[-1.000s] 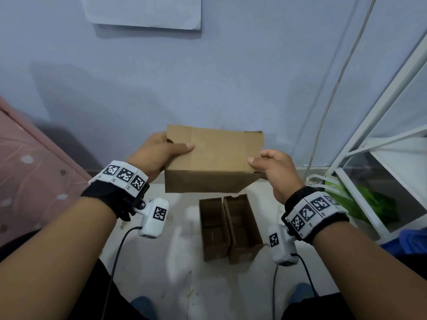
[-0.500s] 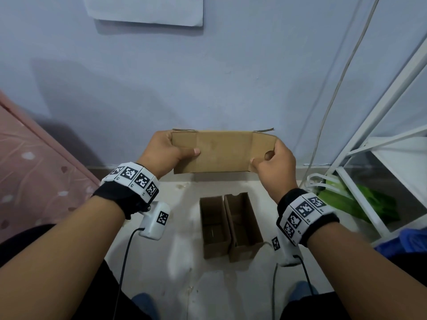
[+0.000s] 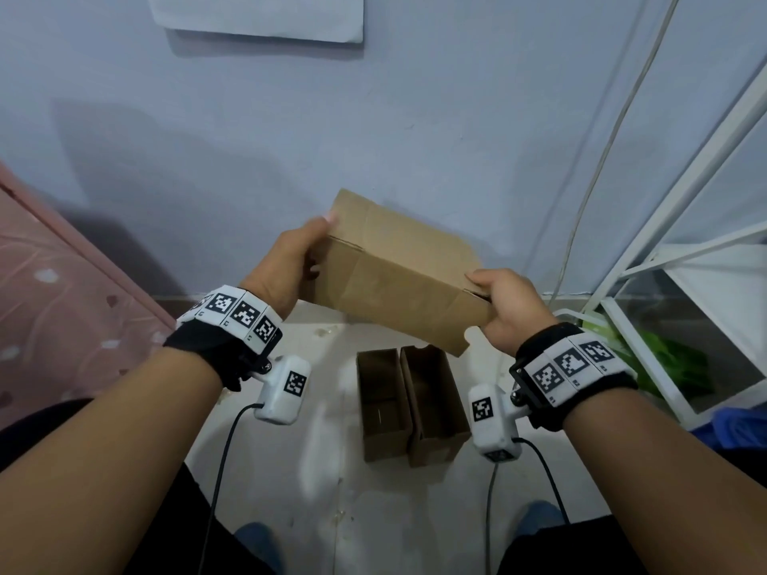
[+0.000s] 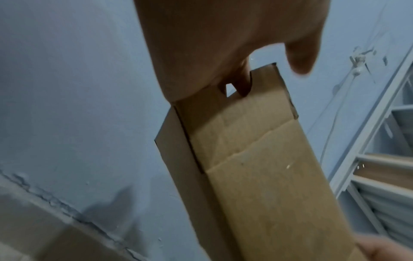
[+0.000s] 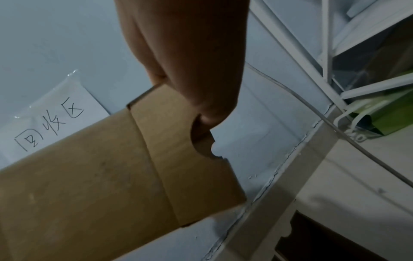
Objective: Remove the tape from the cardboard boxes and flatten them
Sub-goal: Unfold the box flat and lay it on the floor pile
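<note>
I hold a brown cardboard box [image 3: 398,276] in the air in front of the blue wall, tilted with its left end higher. My left hand [image 3: 301,259] grips its upper left end, fingers over the far edge. My right hand [image 3: 504,307] pinches the lower right end flap. The left wrist view shows the cardboard box [image 4: 257,176] almost flat, with a flap under my left hand [image 4: 223,58]. In the right wrist view my right hand [image 5: 196,91] pinches the notched end flap of the cardboard box [image 5: 100,176]. Two open cardboard boxes [image 3: 411,402] stand side by side on the floor below.
A white metal rack [image 3: 680,259] stands at the right with a green bag [image 3: 668,363] inside. A cable [image 3: 602,159] hangs down the wall. A pink patterned surface [image 3: 54,292] fills the left. A paper sheet [image 3: 257,14] with handwriting is stuck on the wall.
The held box was level and turned edge-on half a second ago; now it is tilted, left end raised and right end lowered. Both hands kept their grip.
</note>
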`<state>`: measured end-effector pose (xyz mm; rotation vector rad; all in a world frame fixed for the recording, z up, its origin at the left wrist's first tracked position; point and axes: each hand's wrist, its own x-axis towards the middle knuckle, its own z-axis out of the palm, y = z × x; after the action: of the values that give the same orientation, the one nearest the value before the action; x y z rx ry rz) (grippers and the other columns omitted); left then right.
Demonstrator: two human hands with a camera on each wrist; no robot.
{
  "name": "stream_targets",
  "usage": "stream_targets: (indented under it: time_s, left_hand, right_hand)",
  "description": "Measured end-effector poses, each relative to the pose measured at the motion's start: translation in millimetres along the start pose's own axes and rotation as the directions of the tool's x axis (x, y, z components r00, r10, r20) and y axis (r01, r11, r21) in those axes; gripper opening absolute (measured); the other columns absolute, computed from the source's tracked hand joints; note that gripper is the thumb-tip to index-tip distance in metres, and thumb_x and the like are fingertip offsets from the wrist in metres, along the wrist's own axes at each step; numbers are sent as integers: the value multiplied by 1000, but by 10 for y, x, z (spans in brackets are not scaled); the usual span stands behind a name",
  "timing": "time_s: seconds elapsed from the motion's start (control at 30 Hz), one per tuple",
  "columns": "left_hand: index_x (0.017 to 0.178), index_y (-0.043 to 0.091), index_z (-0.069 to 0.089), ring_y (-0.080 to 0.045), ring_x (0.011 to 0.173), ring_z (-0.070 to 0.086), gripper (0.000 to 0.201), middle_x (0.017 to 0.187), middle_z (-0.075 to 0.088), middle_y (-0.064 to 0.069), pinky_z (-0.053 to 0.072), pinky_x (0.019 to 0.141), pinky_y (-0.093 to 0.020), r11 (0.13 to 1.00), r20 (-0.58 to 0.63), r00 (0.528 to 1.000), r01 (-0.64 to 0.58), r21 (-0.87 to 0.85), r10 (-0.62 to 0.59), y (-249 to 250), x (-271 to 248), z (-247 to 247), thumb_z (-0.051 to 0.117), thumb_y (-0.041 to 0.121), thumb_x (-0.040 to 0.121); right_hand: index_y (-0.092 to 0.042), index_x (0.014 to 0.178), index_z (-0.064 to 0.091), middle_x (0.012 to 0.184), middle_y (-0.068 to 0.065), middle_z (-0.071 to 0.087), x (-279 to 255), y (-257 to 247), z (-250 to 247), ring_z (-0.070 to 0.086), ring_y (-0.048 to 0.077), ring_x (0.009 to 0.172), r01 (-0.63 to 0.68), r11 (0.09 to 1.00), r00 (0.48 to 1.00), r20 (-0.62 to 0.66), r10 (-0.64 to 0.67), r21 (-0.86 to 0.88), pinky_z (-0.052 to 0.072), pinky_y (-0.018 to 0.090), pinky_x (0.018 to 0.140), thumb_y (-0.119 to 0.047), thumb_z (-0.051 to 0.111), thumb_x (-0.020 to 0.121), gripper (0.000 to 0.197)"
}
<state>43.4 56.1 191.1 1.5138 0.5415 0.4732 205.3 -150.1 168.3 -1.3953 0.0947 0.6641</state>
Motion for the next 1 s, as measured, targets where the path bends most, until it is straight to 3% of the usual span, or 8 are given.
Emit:
stream_targets:
  time_s: [0.07,0.17,0.33,0.57,0.67,0.73,0.9,1.0]
  left_hand:
    - [96,20,75,-18,77,68,48,85,72,-2,55,75,-33,992,-6,995,99,-78,-100,15,40,-21,54,62,90]
    - [95,14,67,-26,74,64,15,87,70,-8,46,63,-31,994,-85,991,103,-24,-105,-29,61,-48,67,27,87]
    - [88,8,58,-28,65,63,23,78,67,-15,50,56,-32,989,-4,999,37,144,-37,-37,19,-81,63,-11,76]
    - [116,19,70,-16,98,74,48,108,77,3,56,87,-36,991,47,999,20,129,-27,82,-142,-10,63,58,88]
    - [114,20,71,-9,94,72,70,105,76,7,53,83,-29,969,-98,995,48,240,-25,121,-119,-2,45,79,86]
    - [112,22,70,-3,89,71,54,100,74,10,51,75,-24,972,-163,986,16,236,24,92,-72,8,42,66,97]
    - [109,19,67,-17,91,69,15,102,73,-2,56,84,-36,980,-103,978,-169,105,180,4,50,-78,61,14,97]
    - [99,12,71,-21,83,61,33,93,65,-8,50,77,-36,994,-83,993,-81,68,86,47,70,-125,61,43,92]
  right_hand:
    - [0,104,68,82,14,71,-3,-16,-5,70,28,62,41,996,999,-22,-43,-83,60,43,70,0,67,89,15]
    - [-7,98,70,96,14,76,-16,-25,-23,74,28,80,107,983,993,70,-98,-151,61,40,72,7,61,90,19]
    - [-14,97,65,100,8,72,-65,-13,-11,68,30,97,203,944,978,94,-184,-261,59,39,80,25,51,78,46]
    - [-12,123,67,112,3,76,-175,6,48,73,20,104,405,906,900,230,-371,-123,58,35,88,-14,68,94,30]
    - [-3,126,65,125,21,68,-190,-4,70,65,42,114,385,916,915,176,-362,-116,53,60,99,-73,60,84,83]
    - [14,124,51,126,37,53,-159,44,71,51,55,117,404,905,912,136,-386,-137,47,69,98,-78,64,76,104]
    - [-2,117,63,100,10,76,-155,35,64,74,25,90,456,881,888,133,-441,-124,62,39,80,-1,59,96,22]
    - [2,109,65,88,5,71,-127,12,36,68,14,75,440,891,896,127,-426,-111,56,31,69,-16,58,101,21]
